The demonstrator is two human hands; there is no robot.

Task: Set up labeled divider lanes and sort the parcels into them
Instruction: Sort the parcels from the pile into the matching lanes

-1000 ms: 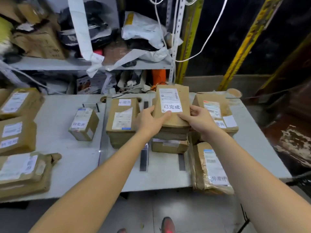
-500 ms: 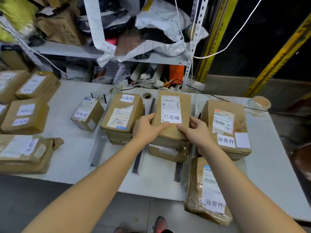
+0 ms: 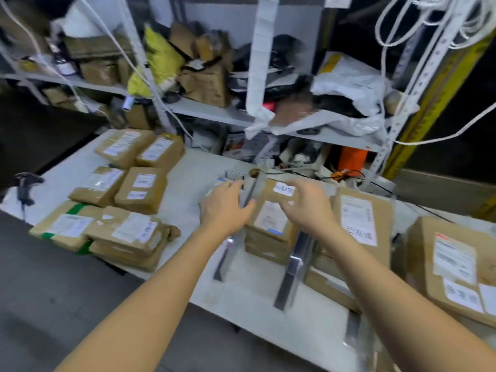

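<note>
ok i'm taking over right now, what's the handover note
Left hand: open, holds nothing, by the first divider.
Right hand: open, holds nothing, above the lane stack.
Done: metal dividers are laid on the table. The lane stack sits between the first divider and the second divider, with a second stack to its right and the far-right parcels beyond.
Left: the parcel group on the table's left side looks unsorted. Labels are too blurred to read.

On the table (image 3: 188, 178), a stack (image 3: 271, 224) is set between a left divider (image 3: 228, 251) and a right divider (image 3: 292, 269), with loose parcels (image 3: 139, 189) grouped leftward, further parcels (image 3: 453, 267) laid rightward, and shelving (image 3: 209, 114) placed behind.
</note>
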